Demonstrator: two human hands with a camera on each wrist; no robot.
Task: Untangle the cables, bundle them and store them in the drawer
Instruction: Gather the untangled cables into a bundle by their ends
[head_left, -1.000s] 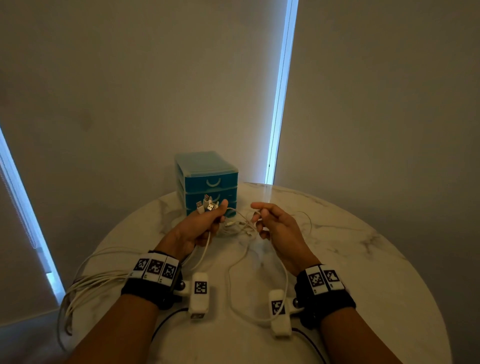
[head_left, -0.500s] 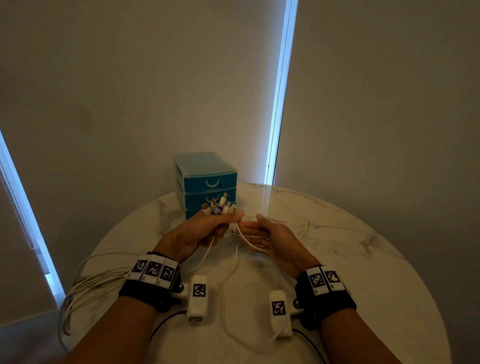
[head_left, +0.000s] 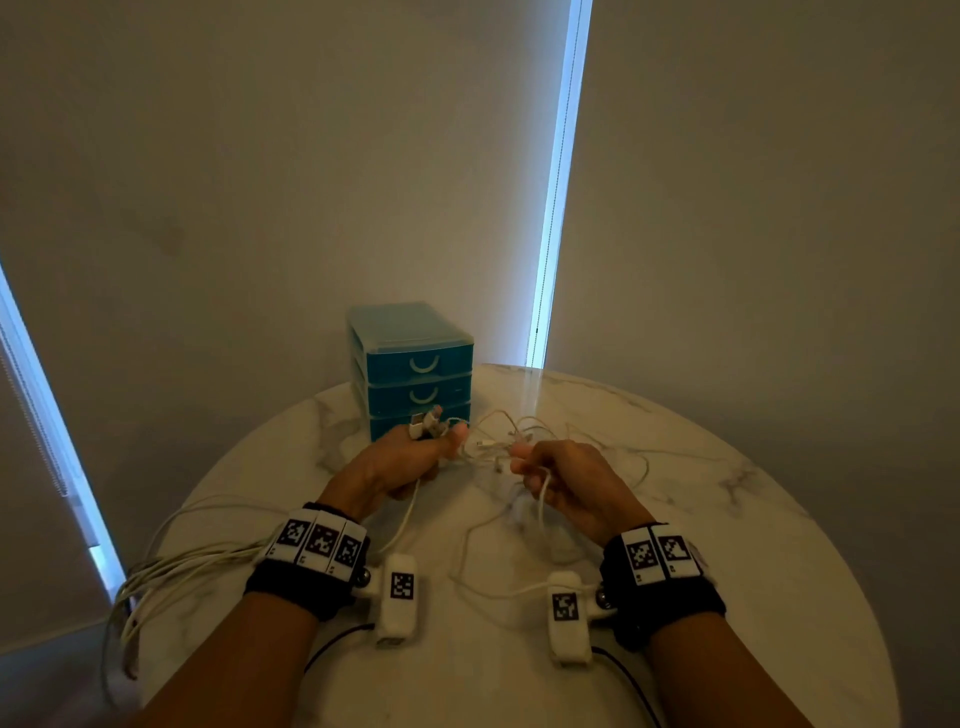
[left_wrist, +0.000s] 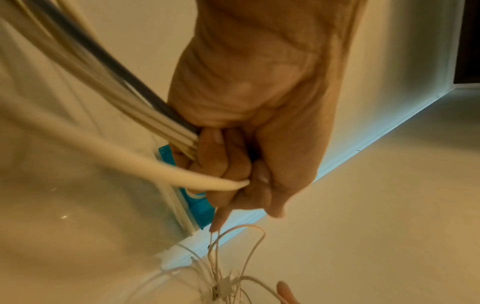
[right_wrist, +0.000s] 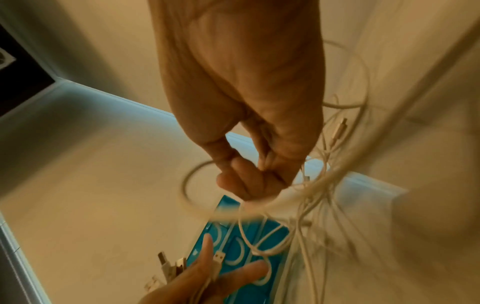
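Observation:
My left hand (head_left: 415, 460) grips a bunch of white cables (left_wrist: 155, 127) in a fist, and their USB plugs (head_left: 426, 423) stick out above the thumb. My right hand (head_left: 563, 480) pinches one thin white cable (head_left: 543, 499) in curled fingers, a short way right of the left hand. A loose tangle of cables (head_left: 501, 441) lies on the table between and beyond the two hands. The teal drawer unit (head_left: 418, 364) stands just behind the left hand with all its drawers closed. In the right wrist view, blurred cable loops (right_wrist: 324, 185) hang around my right hand (right_wrist: 249, 176) above the drawer fronts (right_wrist: 246, 242).
The round marble table (head_left: 727, 519) stands against a wall. The long ends of the held cables (head_left: 171, 566) trail left over the table's edge and hang down. Black wrist-camera leads (head_left: 332, 644) run along both forearms.
The hands were together half a second ago. The right hand has since drawn away to the right with a cable, and the left hand has shifted slightly left with its bunch.

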